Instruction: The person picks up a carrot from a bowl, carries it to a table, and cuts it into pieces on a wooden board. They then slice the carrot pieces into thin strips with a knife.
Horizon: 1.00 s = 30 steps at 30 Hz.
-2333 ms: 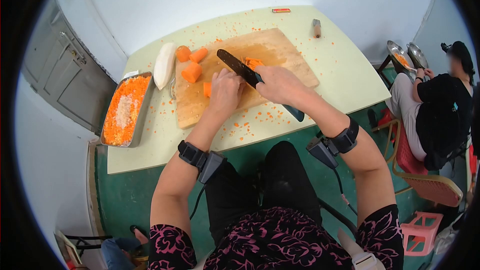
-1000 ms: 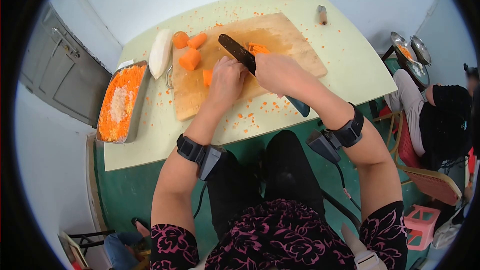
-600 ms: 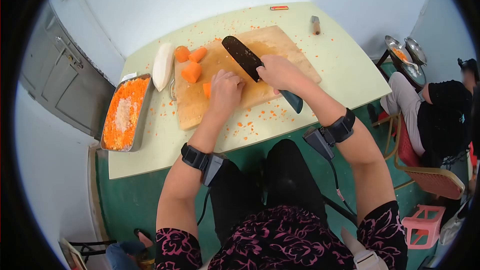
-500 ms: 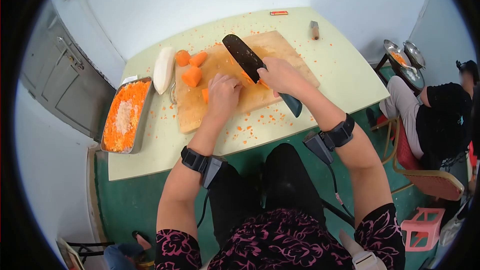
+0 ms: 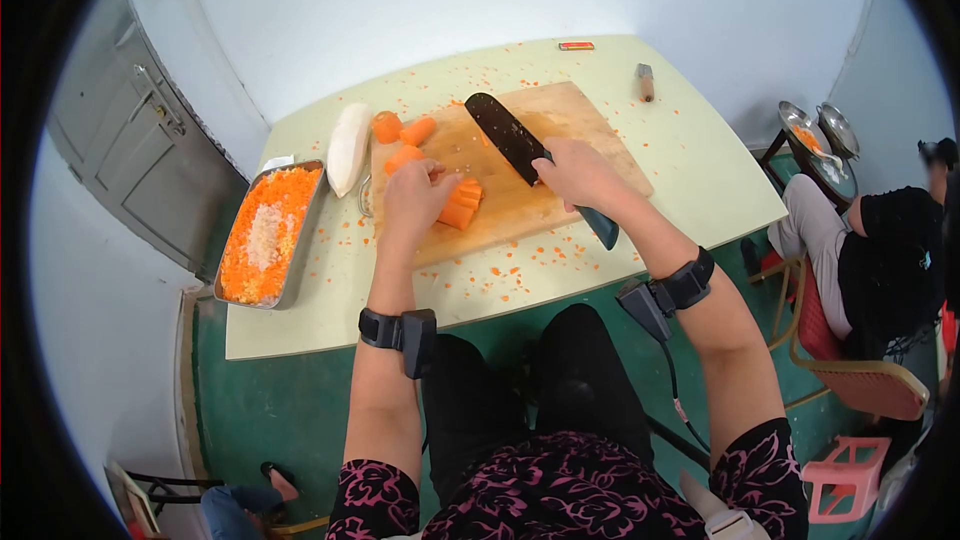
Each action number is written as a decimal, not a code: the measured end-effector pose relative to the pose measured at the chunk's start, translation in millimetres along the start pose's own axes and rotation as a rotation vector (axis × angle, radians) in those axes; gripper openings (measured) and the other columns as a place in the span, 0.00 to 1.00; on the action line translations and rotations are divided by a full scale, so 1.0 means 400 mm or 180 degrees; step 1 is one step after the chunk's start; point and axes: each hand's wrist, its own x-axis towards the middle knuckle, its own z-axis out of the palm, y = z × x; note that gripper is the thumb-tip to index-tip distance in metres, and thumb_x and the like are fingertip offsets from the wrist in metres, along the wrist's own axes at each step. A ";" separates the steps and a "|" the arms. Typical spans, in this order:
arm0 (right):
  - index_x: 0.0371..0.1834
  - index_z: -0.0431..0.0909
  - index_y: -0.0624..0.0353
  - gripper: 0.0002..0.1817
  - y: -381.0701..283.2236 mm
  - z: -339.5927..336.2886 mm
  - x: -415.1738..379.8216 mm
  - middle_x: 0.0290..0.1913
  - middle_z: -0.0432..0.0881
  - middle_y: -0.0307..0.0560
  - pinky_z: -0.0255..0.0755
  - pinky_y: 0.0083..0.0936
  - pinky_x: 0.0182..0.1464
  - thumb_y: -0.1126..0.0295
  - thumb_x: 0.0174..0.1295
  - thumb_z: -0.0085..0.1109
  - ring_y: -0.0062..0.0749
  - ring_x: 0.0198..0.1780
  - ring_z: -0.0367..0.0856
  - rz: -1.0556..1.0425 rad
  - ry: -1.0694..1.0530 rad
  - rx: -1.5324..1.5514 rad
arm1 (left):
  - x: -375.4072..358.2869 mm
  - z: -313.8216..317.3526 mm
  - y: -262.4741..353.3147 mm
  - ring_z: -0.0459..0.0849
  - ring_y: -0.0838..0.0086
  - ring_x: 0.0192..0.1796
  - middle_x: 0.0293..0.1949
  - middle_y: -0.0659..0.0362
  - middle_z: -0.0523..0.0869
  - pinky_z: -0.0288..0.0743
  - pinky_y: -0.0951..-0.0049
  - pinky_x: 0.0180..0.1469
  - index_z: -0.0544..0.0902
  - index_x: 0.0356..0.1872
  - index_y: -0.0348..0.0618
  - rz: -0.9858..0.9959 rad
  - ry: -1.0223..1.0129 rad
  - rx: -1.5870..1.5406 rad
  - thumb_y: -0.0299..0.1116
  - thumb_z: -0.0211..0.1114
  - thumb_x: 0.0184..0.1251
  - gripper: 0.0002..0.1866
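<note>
My right hand [image 5: 580, 176] grips the dark handle of a kitchen knife [image 5: 505, 140]; its broad black blade points to the far left over the wooden cutting board [image 5: 560, 110]. Beside a cut carrot piece [image 5: 460, 204], its slices leaning together, is my left hand [image 5: 412, 202], fingers bent and a little apart. Nothing shows between them. Just beyond that hand lies a carrot chunk [image 5: 403, 158], partly hidden by it. Two more pieces, a carrot chunk [image 5: 386, 126] and a longer carrot piece [image 5: 418, 131], rest at the board's far left corner.
A peeled white radish [image 5: 348, 148] lies left of the board. Next to it stands a metal tray [image 5: 300, 258] of chopped carrot with a pale heap on top. Orange bits dot the table [image 5: 700, 180]. A wooden-handled tool [image 5: 646, 85] lies far right; a person [image 5: 885, 250] sits beyond.
My left hand has lifted off the cut carrot and shifted left toward the chunk, uncovering the slices. The knife, still in my right hand, has moved slightly right in view.
</note>
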 end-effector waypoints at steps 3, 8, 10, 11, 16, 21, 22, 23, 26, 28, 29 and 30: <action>0.36 0.71 0.70 0.14 0.012 0.006 -0.005 0.22 0.78 0.54 0.76 0.32 0.28 0.66 0.65 0.45 0.37 0.18 0.80 -0.0117 -0.0129 0.0242 | -0.010 -0.036 0.031 0.81 0.58 0.45 0.36 0.49 0.84 0.73 0.64 0.50 0.83 0.44 0.37 -0.0091 -0.0658 0.0057 0.45 0.74 0.44 0.28; 0.33 0.71 0.68 0.13 0.082 0.034 0.037 0.19 0.75 0.48 0.73 0.30 0.22 0.66 0.64 0.48 0.32 0.16 0.77 0.0029 -0.0311 0.0947 | -0.014 -0.048 0.015 0.75 0.57 0.54 0.47 0.49 0.81 0.70 0.64 0.56 0.79 0.53 0.37 0.0283 -0.1178 0.0180 0.45 0.76 0.40 0.36; 0.32 0.71 0.65 0.12 0.132 0.038 0.061 0.18 0.73 0.43 0.71 0.27 0.19 0.65 0.64 0.50 0.28 0.14 0.75 0.0098 -0.0483 0.1382 | -0.010 -0.059 0.001 0.72 0.57 0.57 0.50 0.49 0.79 0.68 0.64 0.58 0.77 0.56 0.38 0.0473 -0.1408 0.0114 0.44 0.75 0.40 0.37; 0.32 0.71 0.64 0.12 0.148 0.036 0.059 0.18 0.73 0.41 0.70 0.25 0.18 0.65 0.64 0.51 0.26 0.14 0.73 0.0065 -0.0551 0.1665 | -0.010 -0.061 0.000 0.72 0.57 0.57 0.50 0.50 0.79 0.68 0.65 0.59 0.77 0.56 0.38 0.0469 -0.1399 0.0119 0.43 0.75 0.40 0.37; 0.37 0.69 0.57 0.10 0.190 0.018 0.032 0.17 0.68 0.33 0.64 0.18 0.14 0.62 0.65 0.53 0.18 0.12 0.66 0.0017 -0.0636 0.3141 | -0.011 -0.066 0.003 0.72 0.59 0.57 0.50 0.51 0.78 0.67 0.66 0.61 0.76 0.57 0.38 0.0520 -0.1488 0.0242 0.40 0.75 0.41 0.36; 0.37 0.64 0.53 0.10 0.234 0.016 0.027 0.17 0.68 0.32 0.63 0.19 0.14 0.62 0.66 0.53 0.18 0.12 0.65 -0.0142 -0.0248 0.4266 | -0.028 -0.070 0.001 0.75 0.61 0.54 0.50 0.51 0.78 0.69 0.68 0.57 0.76 0.55 0.38 0.0348 -0.1140 -0.0033 0.34 0.72 0.48 0.30; 0.36 0.64 0.53 0.09 0.239 0.021 0.036 0.18 0.68 0.32 0.63 0.19 0.15 0.62 0.66 0.52 0.18 0.12 0.66 -0.0123 -0.0230 0.4226 | -0.031 -0.074 0.002 0.76 0.61 0.53 0.50 0.50 0.79 0.70 0.69 0.56 0.76 0.55 0.38 0.0240 -0.1113 -0.0127 0.33 0.71 0.50 0.28; 0.36 0.64 0.53 0.09 0.242 0.023 0.038 0.18 0.68 0.32 0.63 0.19 0.15 0.63 0.66 0.52 0.18 0.12 0.66 -0.0090 -0.0265 0.4126 | -0.034 -0.074 -0.004 0.77 0.61 0.52 0.49 0.50 0.79 0.71 0.69 0.55 0.76 0.54 0.38 0.0189 -0.1014 -0.0195 0.32 0.71 0.51 0.27; 0.35 0.64 0.53 0.09 0.223 0.016 0.028 0.18 0.68 0.32 0.64 0.19 0.15 0.63 0.66 0.51 0.17 0.12 0.66 -0.0065 -0.0345 0.3796 | -0.038 -0.080 -0.020 0.80 0.61 0.48 0.46 0.50 0.82 0.73 0.69 0.51 0.77 0.52 0.38 -0.0056 -0.0884 -0.0319 0.31 0.69 0.54 0.22; 0.35 0.64 0.54 0.09 0.218 0.021 0.025 0.18 0.68 0.32 0.64 0.18 0.15 0.63 0.66 0.51 0.17 0.12 0.66 -0.0144 -0.0349 0.3571 | -0.038 -0.091 -0.011 0.81 0.62 0.46 0.44 0.50 0.83 0.73 0.69 0.50 0.78 0.50 0.37 -0.0337 -0.1040 -0.0269 0.31 0.69 0.55 0.21; 0.35 0.65 0.54 0.09 0.219 0.021 0.025 0.18 0.69 0.32 0.65 0.18 0.16 0.63 0.66 0.51 0.17 0.13 0.66 -0.0153 -0.0376 0.3563 | -0.042 -0.089 -0.013 0.82 0.62 0.45 0.43 0.50 0.83 0.74 0.69 0.49 0.78 0.50 0.37 -0.0181 -0.0938 -0.0204 0.31 0.68 0.56 0.19; 0.35 0.65 0.54 0.09 0.220 0.020 0.027 0.18 0.69 0.32 0.65 0.18 0.16 0.63 0.66 0.51 0.16 0.13 0.67 -0.0170 -0.0398 0.3554 | -0.044 -0.084 -0.019 0.82 0.63 0.44 0.42 0.50 0.84 0.74 0.69 0.48 0.79 0.49 0.37 -0.0016 -0.0831 -0.0138 0.30 0.68 0.56 0.18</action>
